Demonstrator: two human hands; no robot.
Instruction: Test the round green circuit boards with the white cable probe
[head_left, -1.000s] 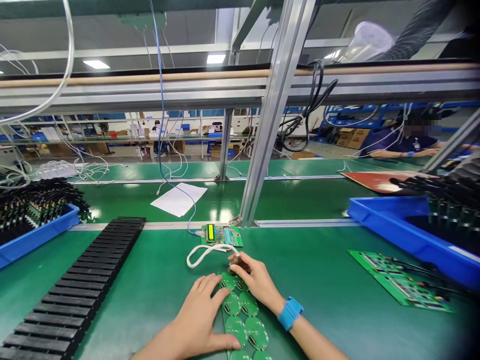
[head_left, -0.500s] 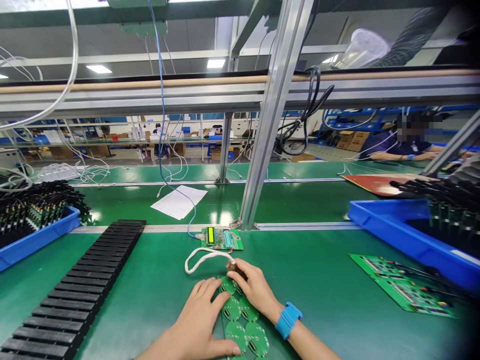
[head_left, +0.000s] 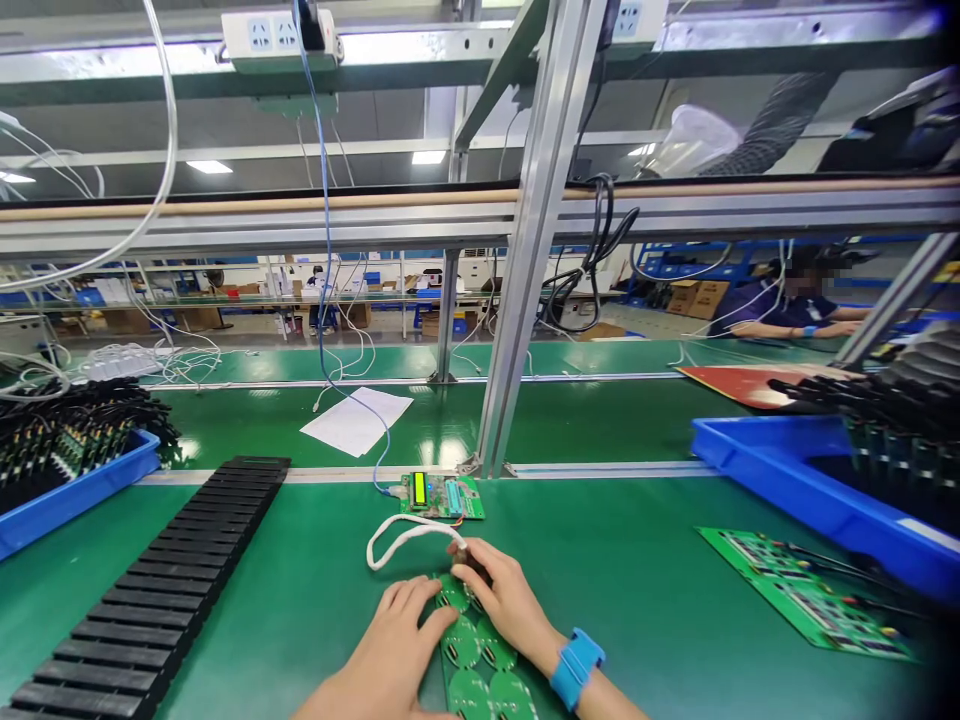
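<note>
A green panel of round circuit boards (head_left: 469, 693) lies flat on the bench in front of me. My left hand (head_left: 388, 643) rests along its left side, fingers stretched and thumb apart, touching the edge. At the panel's far end my right hand (head_left: 501, 593), with a blue wrist strap (head_left: 577, 668), is closed on a brownish probe head (head_left: 462, 556). Its lower end is hidden by my fingers. From it a white sleeved cable (head_left: 381, 530) loops left and back to a small tester board (head_left: 441, 496) with a lit yellow-green display.
Black slotted strip (head_left: 150, 585) lies on the left. Blue bins (head_left: 757, 452) with black-cabled boards stand at both sides. Another green board panel (head_left: 799, 590) lies right. A metal post (head_left: 517, 300) rises behind the tester board; paper (head_left: 356, 420) lies beyond. A co-worker sits far right.
The camera has tilted up slightly, so the scene sits lower and power sockets show at the top. Both hands keep about the same place on the panel.
</note>
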